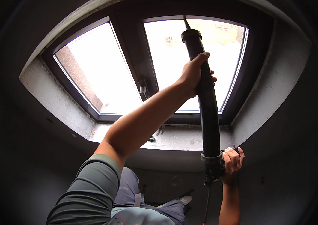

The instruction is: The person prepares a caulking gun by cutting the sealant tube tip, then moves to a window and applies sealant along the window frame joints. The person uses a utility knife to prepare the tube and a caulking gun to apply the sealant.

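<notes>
A long black caulking gun point(208, 116) stands nearly upright before the right window pane, its thin nozzle point(187, 24) touching or close to the top edge of the glass. My left hand point(197, 73) is wrapped round the upper part of the barrel, thumb on the near side and fingertips showing past the right side. Lower down, my right hand point(232, 163) grips the handle at the gun's base; the handle and trigger are mostly hidden behind the fingers. A thin rod point(207, 206) with a red tip hangs from the base.
A dark-framed window point(130, 63) with two panes fills the wall recess. A handle point(142, 91) sits on its middle post. On the pale sill point(177, 140) lie a small dark round object point(151, 139) and some small bits. Plastered reveals point(275, 82) flank the frame.
</notes>
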Tool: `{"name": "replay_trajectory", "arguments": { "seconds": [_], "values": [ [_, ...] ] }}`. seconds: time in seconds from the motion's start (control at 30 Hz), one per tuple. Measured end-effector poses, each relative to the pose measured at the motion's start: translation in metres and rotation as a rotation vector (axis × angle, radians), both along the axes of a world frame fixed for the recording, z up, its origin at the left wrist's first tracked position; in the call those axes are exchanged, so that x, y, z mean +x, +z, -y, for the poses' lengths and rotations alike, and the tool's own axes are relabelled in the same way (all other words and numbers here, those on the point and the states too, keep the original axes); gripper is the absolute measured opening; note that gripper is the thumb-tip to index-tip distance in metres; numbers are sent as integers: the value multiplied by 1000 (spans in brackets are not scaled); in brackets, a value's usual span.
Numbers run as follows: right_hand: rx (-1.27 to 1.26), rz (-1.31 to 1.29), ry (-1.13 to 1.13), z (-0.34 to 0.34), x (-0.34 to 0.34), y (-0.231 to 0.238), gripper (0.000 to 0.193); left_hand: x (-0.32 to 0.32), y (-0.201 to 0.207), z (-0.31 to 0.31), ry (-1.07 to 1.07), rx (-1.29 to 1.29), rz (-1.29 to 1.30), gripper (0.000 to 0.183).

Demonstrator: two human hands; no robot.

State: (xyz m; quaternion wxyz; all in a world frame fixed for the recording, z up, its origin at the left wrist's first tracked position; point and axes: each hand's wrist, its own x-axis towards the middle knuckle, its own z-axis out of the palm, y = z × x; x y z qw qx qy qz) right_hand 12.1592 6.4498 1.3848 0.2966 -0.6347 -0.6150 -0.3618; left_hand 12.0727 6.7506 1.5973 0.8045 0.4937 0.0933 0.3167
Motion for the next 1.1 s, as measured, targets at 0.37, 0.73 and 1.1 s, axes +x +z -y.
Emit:
{"name": "replay_trajectory", "arguments": {
  "seconds": [0.37, 0.73, 1.1],
  "values": [
    [22, 54, -105, 12, 1, 0, 23, 9, 7, 1, -78, -46, 29, 72],
    [187, 290, -331, 51, 33, -2, 40, 27, 35, 22, -130, -139, 66, 50],
    [225, 370, -345, 74, 44, 42, 51, 76, 50, 43, -263, -144, 69, 59]
  ]
}}
